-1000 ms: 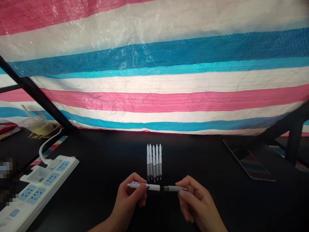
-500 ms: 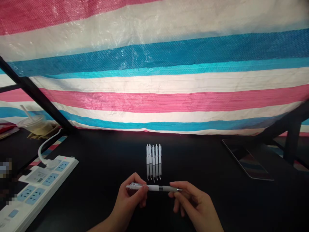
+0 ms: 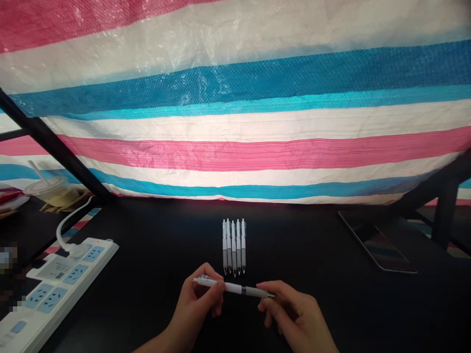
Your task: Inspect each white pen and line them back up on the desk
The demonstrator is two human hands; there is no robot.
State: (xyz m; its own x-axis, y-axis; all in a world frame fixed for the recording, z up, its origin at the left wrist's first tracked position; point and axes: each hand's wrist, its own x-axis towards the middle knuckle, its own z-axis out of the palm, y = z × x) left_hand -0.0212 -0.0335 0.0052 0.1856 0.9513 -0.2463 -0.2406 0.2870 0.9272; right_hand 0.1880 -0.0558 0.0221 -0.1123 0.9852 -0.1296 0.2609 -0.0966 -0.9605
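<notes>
A white pen with a grey grip [image 3: 234, 288] lies crosswise between my two hands, its tip end tilted slightly down to the right. My left hand [image 3: 200, 299] is closed on the clip end, pinching the barrel between thumb and fingers. At the tip end, my right hand [image 3: 290, 311] pinches the grey grip with thumb and index finger. Just beyond the hands, several similar white pens [image 3: 234, 247] lie side by side on the black table [image 3: 158, 245], tips toward me.
On the left is a white power strip [image 3: 69, 279] with a plugged-in cord. A dark phone or tablet [image 3: 375, 240] lies at the right. A plastic cup with a straw [image 3: 47, 189] stands far left. Behind the table hangs a striped tarp [image 3: 235, 122], with black frame bars [image 3: 62, 152] at the sides.
The pen has tilted, its tip end dropping a little. My right hand has shifted slightly left and down with it, while my left hand stays nearly in place.
</notes>
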